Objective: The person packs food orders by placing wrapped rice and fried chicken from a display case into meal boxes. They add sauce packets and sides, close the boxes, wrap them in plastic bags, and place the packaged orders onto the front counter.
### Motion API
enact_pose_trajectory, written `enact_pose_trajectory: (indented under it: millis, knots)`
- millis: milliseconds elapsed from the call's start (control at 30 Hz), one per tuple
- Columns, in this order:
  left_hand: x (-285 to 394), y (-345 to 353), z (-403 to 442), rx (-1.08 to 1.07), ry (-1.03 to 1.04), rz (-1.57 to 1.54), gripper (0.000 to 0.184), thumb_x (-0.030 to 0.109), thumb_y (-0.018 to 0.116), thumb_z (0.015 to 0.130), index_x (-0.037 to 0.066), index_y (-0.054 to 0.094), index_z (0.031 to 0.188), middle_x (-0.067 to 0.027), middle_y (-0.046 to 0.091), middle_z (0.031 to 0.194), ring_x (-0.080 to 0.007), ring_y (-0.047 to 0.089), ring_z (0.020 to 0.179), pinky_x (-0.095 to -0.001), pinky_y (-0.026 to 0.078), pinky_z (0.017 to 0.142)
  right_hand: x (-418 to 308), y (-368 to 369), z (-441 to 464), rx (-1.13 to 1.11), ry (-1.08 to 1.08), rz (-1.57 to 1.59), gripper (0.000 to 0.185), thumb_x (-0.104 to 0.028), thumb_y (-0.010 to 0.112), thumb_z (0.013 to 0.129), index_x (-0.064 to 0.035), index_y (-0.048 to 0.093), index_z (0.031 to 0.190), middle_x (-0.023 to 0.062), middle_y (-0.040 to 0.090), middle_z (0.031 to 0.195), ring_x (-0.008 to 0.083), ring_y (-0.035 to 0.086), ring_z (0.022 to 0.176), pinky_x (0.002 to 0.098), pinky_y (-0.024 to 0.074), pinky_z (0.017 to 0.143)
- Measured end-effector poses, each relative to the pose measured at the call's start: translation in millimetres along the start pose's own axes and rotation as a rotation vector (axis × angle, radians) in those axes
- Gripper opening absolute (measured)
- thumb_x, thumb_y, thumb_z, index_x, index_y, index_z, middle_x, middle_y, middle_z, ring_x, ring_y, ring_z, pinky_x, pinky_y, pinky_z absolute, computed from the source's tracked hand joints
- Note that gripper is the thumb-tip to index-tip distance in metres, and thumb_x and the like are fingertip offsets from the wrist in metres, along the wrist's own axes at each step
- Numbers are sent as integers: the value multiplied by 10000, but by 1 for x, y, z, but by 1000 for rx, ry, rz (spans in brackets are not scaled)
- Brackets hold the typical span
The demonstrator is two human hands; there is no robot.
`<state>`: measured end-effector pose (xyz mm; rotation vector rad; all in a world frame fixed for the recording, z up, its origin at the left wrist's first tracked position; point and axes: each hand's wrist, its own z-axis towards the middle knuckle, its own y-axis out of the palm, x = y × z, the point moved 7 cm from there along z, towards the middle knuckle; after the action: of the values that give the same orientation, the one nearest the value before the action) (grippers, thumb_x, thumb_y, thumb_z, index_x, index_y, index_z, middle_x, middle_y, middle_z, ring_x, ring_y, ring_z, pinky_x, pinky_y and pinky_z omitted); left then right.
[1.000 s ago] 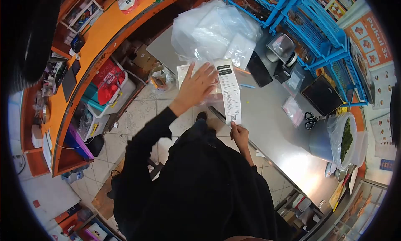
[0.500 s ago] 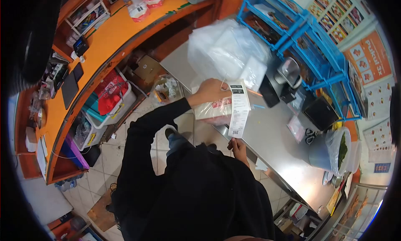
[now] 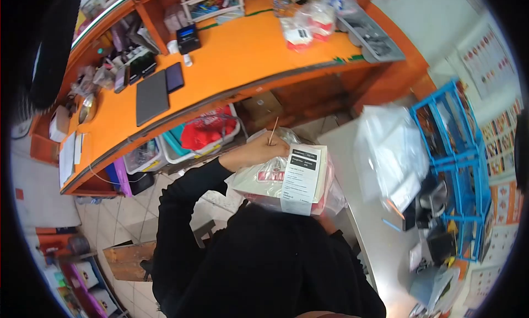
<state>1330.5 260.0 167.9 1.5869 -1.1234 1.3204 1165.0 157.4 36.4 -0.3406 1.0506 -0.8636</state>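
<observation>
My left hand is closed at the top of a clear plastic bag, and a thin stick-like strip rises from its fingers. Inside the bag sits a pale box with a red printed label. A long white receipt with black header blocks lies over the box's right part. Only a bit of my right hand shows below the bag's right corner; its fingers are hidden. The bag is in front of my body, between the orange counter and the steel table.
The orange counter curves across the far side, bearing a dark tablet, a card terminal and bagged packs. On the steel table lie plastic bags. Blue racks stand at right. Below the counter is a white bin.
My view has turned left toward the orange counter. The bagged box has moved away from over the steel table, still in my left hand. My right hand has become mostly hidden.
</observation>
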Motion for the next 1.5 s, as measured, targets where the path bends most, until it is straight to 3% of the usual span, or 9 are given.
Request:
enact_pose_trajectory:
  millis: [100,433,567,700,867,900,1300,1400,1500]
  knots:
    - [10,-41,-13,199,-14,-306,224,120,499,783,-17,568,620,23,523,569,-34,430,508,-214,335,458,7,35,43,-89,-53,77,128,-74,555,753,0,593,850,173,584,779,332,555,699,382,427,628]
    - [-5,-245,26,963,-89,-574,239,192,477,804,-22,567,860,-76,597,761,-144,576,631,-262,466,580,127,84,239,5,301,18,149,-130,566,773,-21,586,872,134,573,806,306,528,825,415,387,740]
    - [4,-341,121,723,-30,-494,395,370,562,797,-3,579,928,-130,591,874,-199,575,793,-323,464,679,171,48,351,379,216,-310,180,-227,536,814,-74,589,895,126,545,990,296,471,989,414,317,874]
    - [16,-398,178,652,-263,1098,508,429,586,772,89,511,1142,-202,311,1277,-352,280,1188,-436,304,932,250,67,391,418,543,-655,263,-298,545,813,-95,570,980,184,411,1214,389,341,1147,481,253,963]
    - [-61,-424,221,698,69,372,676,280,651,758,32,286,1271,-212,306,1238,-334,302,1173,-394,241,996,266,79,401,459,431,-552,269,-292,545,813,-78,572,974,182,390,1236,401,294,1180,513,281,939]
    - [-53,-419,227,651,33,326,692,341,635,759,50,280,1276,-251,231,1292,-383,126,1257,-445,193,1017,263,78,402,445,458,-566,265,-287,544,814,-75,572,971,181,392,1235,402,292,1182,514,286,937]
    - [-27,-345,337,560,-39,522,766,400,553,797,6,141,1308,-359,43,1310,-484,-77,1239,-521,35,1013,267,75,399,530,513,-367,319,-245,513,825,-15,512,1047,205,406,1210,397,315,1163,511,249,959]
    - [-14,-343,355,600,68,738,738,418,562,782,2,219,1287,-342,238,1195,-436,267,1129,-515,192,953,268,75,398,514,505,-405,316,-231,533,813,-22,508,1049,211,417,1190,393,337,1142,513,253,956]
    - [-30,-409,354,790,75,145,773,383,604,765,-6,179,1280,-287,250,1186,-369,301,1125,-449,270,949,273,76,395,501,472,-394,305,-160,562,799,-22,508,1066,178,399,1218,356,324,1169,487,248,968]
